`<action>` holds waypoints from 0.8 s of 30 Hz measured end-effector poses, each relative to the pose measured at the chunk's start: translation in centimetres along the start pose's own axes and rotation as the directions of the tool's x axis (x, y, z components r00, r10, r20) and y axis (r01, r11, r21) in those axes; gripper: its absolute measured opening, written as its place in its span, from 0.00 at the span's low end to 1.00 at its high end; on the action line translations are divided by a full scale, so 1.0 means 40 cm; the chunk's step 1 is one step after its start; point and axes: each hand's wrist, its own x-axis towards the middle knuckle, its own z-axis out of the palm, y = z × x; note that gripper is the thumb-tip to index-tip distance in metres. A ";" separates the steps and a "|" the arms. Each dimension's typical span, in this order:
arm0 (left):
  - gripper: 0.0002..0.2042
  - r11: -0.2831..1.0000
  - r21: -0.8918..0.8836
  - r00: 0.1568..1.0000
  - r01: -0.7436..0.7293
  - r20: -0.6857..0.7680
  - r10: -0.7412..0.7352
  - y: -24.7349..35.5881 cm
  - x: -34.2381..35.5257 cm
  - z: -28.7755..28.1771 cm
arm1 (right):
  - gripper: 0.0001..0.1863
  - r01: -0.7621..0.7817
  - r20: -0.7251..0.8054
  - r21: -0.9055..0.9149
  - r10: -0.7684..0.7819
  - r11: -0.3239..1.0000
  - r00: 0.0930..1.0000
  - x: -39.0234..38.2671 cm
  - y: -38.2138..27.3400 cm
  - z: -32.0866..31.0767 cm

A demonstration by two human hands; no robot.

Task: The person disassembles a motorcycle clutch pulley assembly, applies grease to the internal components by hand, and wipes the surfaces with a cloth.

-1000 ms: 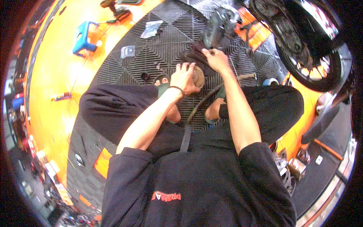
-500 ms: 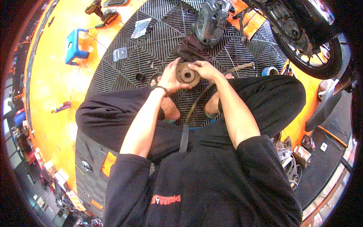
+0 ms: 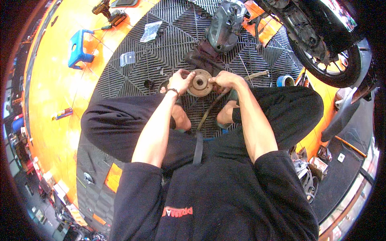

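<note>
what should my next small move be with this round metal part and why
Probably turn the round tan-brown metal disc slightly with your right hand while your left hand steadies it: the left hand grips its left edge, the right hand touches the opposite side, and the face with the central hole is toward you, so a small turn looks easy.

Passage open over black ribbed matting at left, obstructed ahead by dark crumpled cloth, grey moulded plastic housing
</note>
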 end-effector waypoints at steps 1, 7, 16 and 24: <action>0.33 1.000 -0.014 1.000 -0.007 -0.005 0.007 -0.003 0.003 0.002 | 0.37 0.111 -0.084 -0.018 -0.113 0.994 0.990 0.001 0.000 -0.004; 0.40 0.982 -0.181 0.995 0.054 -0.068 -0.068 -0.038 0.031 0.031 | 0.45 0.304 -0.529 0.135 -0.191 0.943 0.827 0.058 -0.059 0.030; 0.51 0.802 -0.397 0.885 0.447 0.066 -0.461 -0.045 0.093 0.135 | 0.59 0.024 -0.438 0.419 0.179 0.907 0.881 0.132 -0.082 0.116; 0.56 0.864 -0.081 0.868 0.496 0.037 -0.495 -0.080 -0.021 0.181 | 0.53 -0.087 -0.393 0.464 0.293 0.882 0.872 0.071 0.001 0.222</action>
